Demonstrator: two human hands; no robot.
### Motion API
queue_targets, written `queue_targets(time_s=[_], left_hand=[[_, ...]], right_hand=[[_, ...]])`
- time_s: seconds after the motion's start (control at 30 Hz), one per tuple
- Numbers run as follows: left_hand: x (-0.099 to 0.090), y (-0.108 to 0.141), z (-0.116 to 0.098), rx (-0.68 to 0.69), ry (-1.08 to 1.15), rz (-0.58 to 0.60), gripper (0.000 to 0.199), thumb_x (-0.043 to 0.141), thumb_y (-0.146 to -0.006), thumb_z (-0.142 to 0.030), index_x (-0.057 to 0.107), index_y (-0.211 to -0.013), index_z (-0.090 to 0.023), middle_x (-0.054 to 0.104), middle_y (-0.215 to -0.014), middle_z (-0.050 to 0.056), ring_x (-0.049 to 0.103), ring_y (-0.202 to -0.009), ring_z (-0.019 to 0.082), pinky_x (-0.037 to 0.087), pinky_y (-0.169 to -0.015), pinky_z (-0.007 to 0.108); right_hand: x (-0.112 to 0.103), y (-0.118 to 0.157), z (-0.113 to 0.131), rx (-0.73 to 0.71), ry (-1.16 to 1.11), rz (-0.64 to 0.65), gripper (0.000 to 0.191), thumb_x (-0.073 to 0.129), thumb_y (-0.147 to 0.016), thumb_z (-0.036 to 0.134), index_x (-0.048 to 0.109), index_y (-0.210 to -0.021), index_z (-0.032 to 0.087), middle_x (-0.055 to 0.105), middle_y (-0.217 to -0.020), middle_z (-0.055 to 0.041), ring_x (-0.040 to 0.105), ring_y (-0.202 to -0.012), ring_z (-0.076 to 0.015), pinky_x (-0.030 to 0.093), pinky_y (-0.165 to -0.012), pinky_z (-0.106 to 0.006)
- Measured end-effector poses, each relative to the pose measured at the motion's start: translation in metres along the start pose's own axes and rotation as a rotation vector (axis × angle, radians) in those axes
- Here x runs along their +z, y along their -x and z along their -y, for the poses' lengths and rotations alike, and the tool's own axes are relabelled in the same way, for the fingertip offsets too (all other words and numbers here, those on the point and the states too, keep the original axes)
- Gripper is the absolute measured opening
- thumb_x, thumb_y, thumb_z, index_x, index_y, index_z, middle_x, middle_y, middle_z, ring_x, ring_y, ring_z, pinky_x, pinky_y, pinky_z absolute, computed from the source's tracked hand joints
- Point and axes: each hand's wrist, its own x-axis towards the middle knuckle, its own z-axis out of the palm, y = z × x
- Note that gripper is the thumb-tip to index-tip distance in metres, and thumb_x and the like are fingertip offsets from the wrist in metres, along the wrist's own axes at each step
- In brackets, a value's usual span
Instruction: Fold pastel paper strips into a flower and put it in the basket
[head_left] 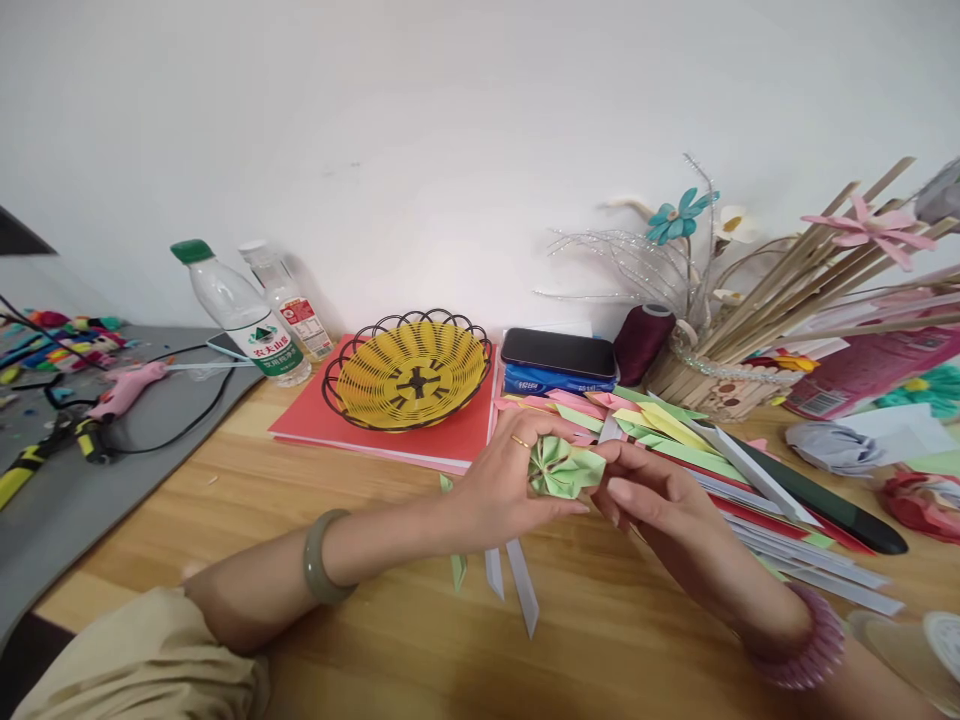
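1. Workpiece: green folded-paper flower, held between your two hands above the wooden table. Take all clock directions below from this piece, with 12 o'clock pointing away from you.
2. Left hand: your thumb and fingers are clamped around the flower, its pleated face exposed. A ring is on one finger; a green bangle encircles the wrist.
3. Right hand: your thumb and fingers are bent at the flower's 3 o'clock edge. You cannot tell whether the tips pinch the paper. A purple bracelet encircles the wrist.
4. Paper strips: pink, green, yellow, red and white, piled from 1 to 4 o'clock. Two white strips and a green strip project from 6 to 8 o'clock.
5. Yellow basket: at 10 o'clock, resting on red paper.
6. Phone: at 12 o'clock, lying on a blue packet; a dark red thread spool stands just beside it.
7. Stick holder: at 2 o'clock, containing wooden sticks and artificial flowers.
8. Two bottles: upper left, toward 10 o'clock.
9. Pink glue gun: between 9 and 10 o'clock, on the grey mat.
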Motion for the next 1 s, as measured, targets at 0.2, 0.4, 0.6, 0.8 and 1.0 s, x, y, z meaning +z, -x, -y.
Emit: queue_targets(time_s=[0.2, 0.4, 0.6, 0.8, 1.0], left_hand=[[-0.002, 0.000, -0.002, 0.066, -0.085, 0.011, 0.046, 0.064, -0.069, -0.033, 0.044, -0.109, -0.021, 0.052, -0.110, 0.008, 0.043, -0.108, 0.022, 0.037, -0.092, 0.039], [-0.002, 0.000, -0.008, -0.085, -0.072, 0.040, 0.049, 0.062, -0.071, -0.033, 0.043, -0.115, -0.025, 0.051, -0.118, 0.006, 0.044, -0.111, 0.020, 0.036, -0.094, 0.037], [0.000, 0.000, -0.015, -0.272, 0.238, 0.103, 0.037, 0.052, -0.079, -0.034, 0.042, -0.113, -0.022, 0.043, -0.120, 0.008, 0.037, -0.117, 0.020, 0.031, -0.098, 0.035], [0.003, 0.003, -0.014, -0.370, 0.411, 0.110, 0.036, 0.055, -0.077, -0.032, 0.042, -0.109, -0.022, 0.042, -0.119, 0.007, 0.040, -0.111, 0.020, 0.034, -0.091, 0.031], [0.003, 0.001, -0.015, -0.495, 0.681, 0.170, 0.042, 0.060, -0.072, -0.031, 0.042, -0.108, -0.021, 0.047, -0.100, 0.004, 0.047, -0.090, 0.015, 0.038, -0.078, 0.028]], right_hand=[[0.000, 0.000, 0.002, -0.031, 0.108, -0.095, 0.022, 0.057, -0.075, 0.042, 0.057, -0.075, 0.020, 0.045, -0.058, 0.0036, 0.038, -0.053, -0.0093, 0.031, -0.050, -0.022], [0.000, -0.003, 0.001, -0.008, 0.136, -0.136, 0.024, 0.059, -0.074, 0.042, 0.058, -0.071, 0.019, 0.047, -0.061, 0.0027, 0.037, -0.054, -0.0088, 0.031, -0.050, -0.022], [0.005, -0.002, 0.000, -0.016, 0.123, -0.151, 0.022, 0.062, -0.071, 0.040, 0.059, -0.069, 0.019, 0.049, -0.063, 0.0027, 0.041, -0.057, -0.0092, 0.034, -0.054, -0.021], [0.007, -0.001, -0.001, -0.019, 0.077, -0.123, 0.020, 0.062, -0.073, 0.039, 0.058, -0.069, 0.019, 0.049, -0.063, 0.0033, 0.041, -0.058, -0.0091, 0.035, -0.055, -0.021], [0.004, -0.001, -0.008, 0.004, 0.011, -0.097, 0.022, 0.062, -0.072, 0.040, 0.054, -0.072, 0.019, 0.047, -0.065, 0.0029, 0.042, -0.059, -0.0098, 0.034, -0.055, -0.023]])
